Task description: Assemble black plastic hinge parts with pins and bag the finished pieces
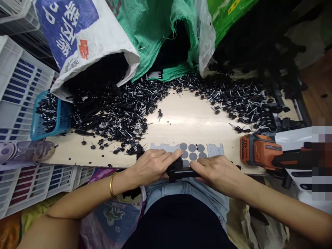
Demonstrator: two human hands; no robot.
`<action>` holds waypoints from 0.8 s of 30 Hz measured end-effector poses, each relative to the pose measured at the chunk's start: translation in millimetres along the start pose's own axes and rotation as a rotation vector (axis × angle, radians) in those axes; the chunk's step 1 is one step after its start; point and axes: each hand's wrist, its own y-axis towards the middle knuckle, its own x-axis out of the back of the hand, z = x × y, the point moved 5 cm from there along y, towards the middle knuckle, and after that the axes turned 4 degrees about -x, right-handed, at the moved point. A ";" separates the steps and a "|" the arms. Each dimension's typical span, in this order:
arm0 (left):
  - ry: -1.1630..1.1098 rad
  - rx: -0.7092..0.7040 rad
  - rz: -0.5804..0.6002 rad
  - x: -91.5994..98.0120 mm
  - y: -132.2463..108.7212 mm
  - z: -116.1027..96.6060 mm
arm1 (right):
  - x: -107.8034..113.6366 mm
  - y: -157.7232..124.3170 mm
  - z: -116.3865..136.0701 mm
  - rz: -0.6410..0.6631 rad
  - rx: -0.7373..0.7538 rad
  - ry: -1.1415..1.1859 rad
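Black plastic bar [183, 174] sits at six o'clock by the near edge of the worktop [186, 121], gripped between both hands. At eleven and twelve o'clock, a white woven sack [103, 33] and a green woven sack [146, 31] lie mouth-forward, probably keeping contents beside the heaped black-headed screws [119, 119]. The left hand [154, 164] and right hand [218, 169] close around it, thumbs pointing inward, forearms angled in, likely steadying it.
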 end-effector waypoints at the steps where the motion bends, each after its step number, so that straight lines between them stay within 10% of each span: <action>1: -0.051 0.021 0.006 0.1 -0.3 2.2 | -0.8 0.5 -2.2 -0.045 0.025 -0.035; 6: -0.468 0.244 0.283 -18.6 -2.8 13.5 | -9.1 1.9 -18.6 -0.198 0.230 -0.217; 14: -0.675 0.364 0.227 -36.6 -3.7 26.3 | -11.8 9.3 -30.8 0.202 -0.035 0.077; 24: -1.821 0.675 0.515 -73.1 -6.1 4.6 | -2.5 9.0 -34.5 -0.004 0.262 -0.062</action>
